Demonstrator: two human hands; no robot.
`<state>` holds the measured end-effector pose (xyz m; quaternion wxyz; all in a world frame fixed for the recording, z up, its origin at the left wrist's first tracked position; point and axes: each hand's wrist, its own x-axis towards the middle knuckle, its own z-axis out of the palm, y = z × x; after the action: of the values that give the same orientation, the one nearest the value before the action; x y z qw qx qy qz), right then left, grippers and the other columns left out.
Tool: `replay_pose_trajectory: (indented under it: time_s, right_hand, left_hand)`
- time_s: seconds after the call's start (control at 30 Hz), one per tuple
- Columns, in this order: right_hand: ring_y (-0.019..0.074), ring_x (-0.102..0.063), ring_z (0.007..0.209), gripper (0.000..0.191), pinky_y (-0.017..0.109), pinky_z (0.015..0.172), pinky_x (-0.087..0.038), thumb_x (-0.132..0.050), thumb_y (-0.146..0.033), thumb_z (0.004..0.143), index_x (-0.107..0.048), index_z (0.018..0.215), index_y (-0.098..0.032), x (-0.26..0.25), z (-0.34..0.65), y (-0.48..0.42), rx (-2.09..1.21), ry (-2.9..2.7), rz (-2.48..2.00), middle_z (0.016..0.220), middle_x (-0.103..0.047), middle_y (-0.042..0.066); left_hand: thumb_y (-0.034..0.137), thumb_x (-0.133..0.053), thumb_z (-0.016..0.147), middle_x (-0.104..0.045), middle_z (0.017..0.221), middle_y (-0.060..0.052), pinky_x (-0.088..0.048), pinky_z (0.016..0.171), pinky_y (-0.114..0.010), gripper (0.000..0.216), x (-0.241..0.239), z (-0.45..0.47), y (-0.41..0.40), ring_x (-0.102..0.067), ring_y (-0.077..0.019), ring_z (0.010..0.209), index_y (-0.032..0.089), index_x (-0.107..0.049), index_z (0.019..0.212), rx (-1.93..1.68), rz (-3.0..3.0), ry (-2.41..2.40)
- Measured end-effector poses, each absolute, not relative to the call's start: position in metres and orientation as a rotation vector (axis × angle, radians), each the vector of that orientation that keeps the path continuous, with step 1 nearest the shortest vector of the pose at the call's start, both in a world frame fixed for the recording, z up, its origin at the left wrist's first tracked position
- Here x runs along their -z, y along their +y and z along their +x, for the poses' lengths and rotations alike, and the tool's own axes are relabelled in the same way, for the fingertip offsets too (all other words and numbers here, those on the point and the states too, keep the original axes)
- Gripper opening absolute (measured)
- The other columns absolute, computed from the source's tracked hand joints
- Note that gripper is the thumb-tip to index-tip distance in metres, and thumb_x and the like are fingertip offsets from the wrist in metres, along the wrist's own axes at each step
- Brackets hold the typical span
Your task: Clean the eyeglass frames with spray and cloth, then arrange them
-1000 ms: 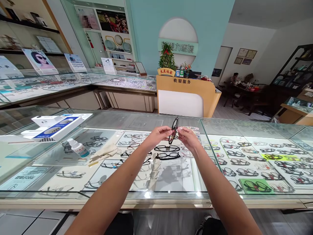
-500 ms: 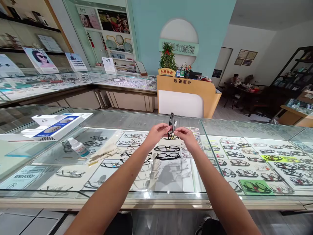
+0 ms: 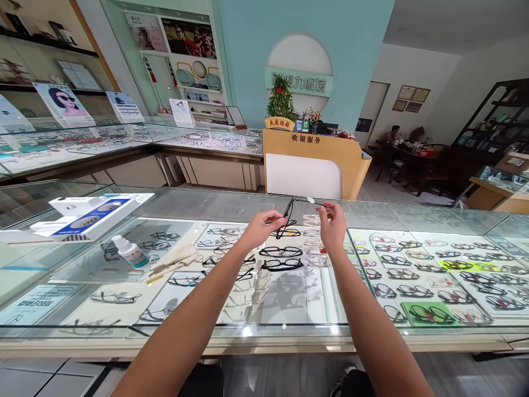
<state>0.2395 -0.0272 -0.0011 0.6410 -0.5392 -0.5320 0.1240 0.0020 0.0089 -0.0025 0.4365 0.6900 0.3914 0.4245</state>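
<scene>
1. Think of the black glasses (image 3: 285, 218) as the middle of a clock. They are up in the air above the glass case (image 3: 289, 347), tipped on their side and not lying down.
2. The left hand (image 3: 264, 227) is at 9 o'clock. Its thumb and fingers are closed, and they pinch the front part of the glasses.
3. The right hand (image 3: 333, 223) is at 3 o'clock. It looks like it pinches the far tip of one thin side arm (image 3: 300, 199).
4. Here is what changed: half a second ago, the two hands were close together and no side arm stuck out. Now the right hand has gone out toward 3 o'clock, and the side arm reaches across between the hands.
5. A little white tag (image 3: 309, 200) hangs on that arm, near 2 o'clock.
6. So I think this means one arm is now folded out. I can't tell if the other arm is open too.
7. Two black frames (image 3: 281, 252) sit at 6 o'clock. The tan cloth (image 3: 173, 259) is between 8 and 9 o'clock, and the spray bottle (image 3: 131, 252) is near 9. None of these has moved.
</scene>
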Motion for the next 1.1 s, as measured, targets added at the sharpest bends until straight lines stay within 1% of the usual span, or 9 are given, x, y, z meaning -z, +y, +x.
replay_pose_trajectory:
  time_s: [0.07,0.17,0.27,0.43,0.67,0.8,0.97,1.03,1.1]
  right_hand:
    - [0.0199,-0.062,0.077,0.033,0.034,0.077,-0.044,-0.061,-0.047,0.100,-0.060,0.121,-0.022,0.001,0.237,-0.029,-0.246,-1.215,-1.222,0.102,-0.079,0.007]
    - [0.0184,-0.060,0.074,0.027,0.033,0.075,-0.043,-0.063,-0.048,0.099,-0.064,0.106,-0.022,0.003,0.228,-0.032,-0.221,-1.305,-1.217,0.096,-0.075,0.005]
    - [0.0178,-0.056,0.072,0.031,0.032,0.071,-0.042,-0.065,-0.052,0.097,-0.069,0.090,-0.023,0.009,0.216,-0.031,-0.393,-1.457,-1.168,0.085,-0.071,0.002]
    - [0.0168,-0.052,0.066,0.032,0.030,0.065,-0.040,-0.065,-0.053,0.093,-0.070,0.086,-0.022,0.020,0.206,-0.024,-0.697,-1.450,-1.086,0.076,-0.067,0.000]
    - [0.0149,-0.045,0.060,0.022,0.030,0.060,-0.033,-0.067,-0.042,0.083,-0.063,0.073,-0.023,0.015,0.212,-0.021,-0.818,-1.219,-1.158,0.064,-0.061,-0.003]
    - [0.0138,-0.043,0.057,0.021,0.029,0.056,-0.032,-0.067,-0.042,0.079,-0.062,0.073,-0.023,0.012,0.217,-0.019,-0.872,-1.125,-1.191,0.066,-0.061,-0.002]
    - [0.0145,-0.045,0.056,0.024,0.030,0.056,-0.036,-0.068,-0.045,0.077,-0.062,0.073,-0.022,0.015,0.220,-0.016,-0.942,-1.083,-1.232,0.069,-0.062,0.001]
    - [0.0164,-0.049,0.062,0.025,0.031,0.060,-0.040,-0.070,-0.045,0.077,-0.065,0.082,-0.021,0.014,0.221,-0.018,-0.898,-1.047,-1.262,0.077,-0.066,0.003]
    - [0.0185,-0.054,0.074,0.028,0.033,0.070,-0.045,-0.071,-0.044,0.079,-0.065,0.095,-0.022,0.011,0.220,-0.023,-0.725,-1.005,-1.286,0.092,-0.068,0.004]
  left_hand:
    - [0.073,-0.078,0.080,-0.077,0.100,-0.008,-0.055,0.083,-0.034,0.055,0.003,0.003,0.009,-0.068,-0.0236,0.094,0.020,-0.076,0.095,-1.076,1.667,0.963]
    - [0.072,-0.080,0.078,-0.077,0.099,-0.008,-0.055,0.082,-0.034,0.056,0.002,0.005,0.008,-0.068,-0.0239,0.095,0.019,-0.075,0.094,-1.116,1.623,0.962]
    - [0.070,-0.079,0.080,-0.075,0.095,-0.006,-0.055,0.081,-0.033,0.053,0.002,0.007,0.006,-0.065,-0.0212,0.088,0.019,-0.076,0.093,-1.097,1.699,0.939]
    - [0.066,-0.081,0.080,-0.074,0.093,-0.006,-0.055,0.079,-0.033,0.050,0.003,0.014,0.001,-0.064,-0.0200,0.084,0.019,-0.077,0.096,-1.045,1.772,0.912]
    - [0.071,-0.083,0.075,-0.078,0.105,-0.011,-0.060,0.083,-0.037,0.057,0.006,0.016,0.003,-0.070,-0.0244,0.096,0.018,-0.078,0.097,-1.193,1.538,0.939]
    - [0.069,-0.090,0.067,-0.078,0.110,-0.012,-0.063,0.090,-0.042,0.059,0.004,0.013,0.007,-0.071,-0.0277,0.107,0.018,-0.076,0.094,-1.350,1.315,0.901]
    - [0.063,-0.093,0.067,-0.077,0.113,-0.011,-0.064,0.095,-0.046,0.055,0.000,0.009,0.009,-0.071,-0.0270,0.112,0.019,-0.076,0.096,-1.505,1.155,0.852]
    - [0.063,-0.094,0.064,-0.076,0.116,-0.011,-0.064,0.095,-0.045,0.057,0.000,0.008,0.010,-0.070,-0.0275,0.114,0.019,-0.076,0.095,-1.512,1.134,0.867]
    - [0.063,-0.096,0.061,-0.076,0.118,-0.012,-0.063,0.097,-0.045,0.059,0.002,0.009,0.010,-0.069,-0.0285,0.116,0.019,-0.077,0.095,-1.489,1.142,0.895]
